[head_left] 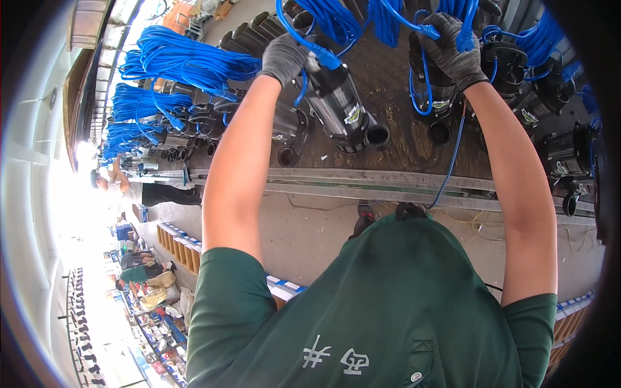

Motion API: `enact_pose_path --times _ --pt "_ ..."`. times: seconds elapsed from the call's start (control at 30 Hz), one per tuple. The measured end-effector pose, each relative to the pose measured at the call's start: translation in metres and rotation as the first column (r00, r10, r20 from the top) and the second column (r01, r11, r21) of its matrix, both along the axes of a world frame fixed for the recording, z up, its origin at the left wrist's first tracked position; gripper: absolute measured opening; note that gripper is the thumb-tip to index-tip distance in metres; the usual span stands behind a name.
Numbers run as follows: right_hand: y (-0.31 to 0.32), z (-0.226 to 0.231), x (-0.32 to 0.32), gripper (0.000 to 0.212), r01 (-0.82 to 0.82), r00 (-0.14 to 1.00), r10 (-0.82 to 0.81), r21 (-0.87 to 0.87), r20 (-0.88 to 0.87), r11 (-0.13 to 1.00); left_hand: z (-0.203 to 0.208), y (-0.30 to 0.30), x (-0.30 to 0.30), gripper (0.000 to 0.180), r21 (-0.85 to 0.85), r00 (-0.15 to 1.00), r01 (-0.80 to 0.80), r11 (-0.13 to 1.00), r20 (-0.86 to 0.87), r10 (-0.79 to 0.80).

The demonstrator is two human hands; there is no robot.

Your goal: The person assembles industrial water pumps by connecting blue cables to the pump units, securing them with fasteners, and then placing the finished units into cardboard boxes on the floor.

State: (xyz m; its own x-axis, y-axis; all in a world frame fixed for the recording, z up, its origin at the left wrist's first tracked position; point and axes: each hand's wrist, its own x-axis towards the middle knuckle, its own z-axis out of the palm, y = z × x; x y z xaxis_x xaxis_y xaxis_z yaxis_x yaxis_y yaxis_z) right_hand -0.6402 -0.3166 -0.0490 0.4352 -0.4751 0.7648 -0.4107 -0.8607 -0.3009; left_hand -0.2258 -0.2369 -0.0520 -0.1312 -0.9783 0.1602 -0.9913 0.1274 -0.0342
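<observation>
My left hand [283, 59], in a grey knit glove, is closed at the top of a silver and black submersible pump [336, 107], which leans slightly on the bench. A blue plug [325, 58] hangs beside that hand. My right hand [451, 53], gloved alike, curls over the top of a second submersible pump [442, 94] to the right; its fingertips are partly hidden among blue cable. Another blue plug [465, 40] lies against the back of this hand. Both pumps have a round black outlet near the bench's front edge.
More pumps with coiled blue cables [187, 55] line the dark bench [381, 123] on both sides. A metal rail [362, 176] runs along its front edge. One blue cable [453, 161] hangs over it. Boxes stand behind me, and another person [152, 193] works far left.
</observation>
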Motion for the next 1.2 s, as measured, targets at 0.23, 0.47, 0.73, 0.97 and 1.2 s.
enact_pose_path --times 0.23,0.47,0.73,0.97,1.2 --pt "-0.020 -0.030 0.009 0.038 0.145 0.989 -0.146 -0.030 -0.019 0.989 0.037 0.079 -0.079 0.033 0.009 0.982 0.041 0.999 -0.183 -0.038" --pt "-0.018 -0.026 0.010 0.047 0.129 0.992 -0.129 -0.024 -0.003 0.991 0.039 0.121 -0.076 0.039 -0.154 0.989 -0.135 0.979 -0.078 0.124" --pt "-0.013 -0.020 0.010 0.042 0.107 0.994 -0.107 0.034 -0.007 0.994 0.007 0.120 -0.107 0.062 -0.337 0.944 -0.329 0.882 -0.083 0.321" --pt "-0.012 -0.017 0.007 0.032 0.096 0.995 -0.095 0.047 -0.017 0.994 0.000 0.112 -0.105 0.047 -0.442 0.954 -0.299 0.846 -0.148 0.260" --pt "-0.013 -0.021 0.009 0.020 0.048 0.999 -0.049 0.075 0.015 0.996 0.029 0.105 -0.097 0.043 -0.097 0.948 -0.315 0.944 0.023 0.318"
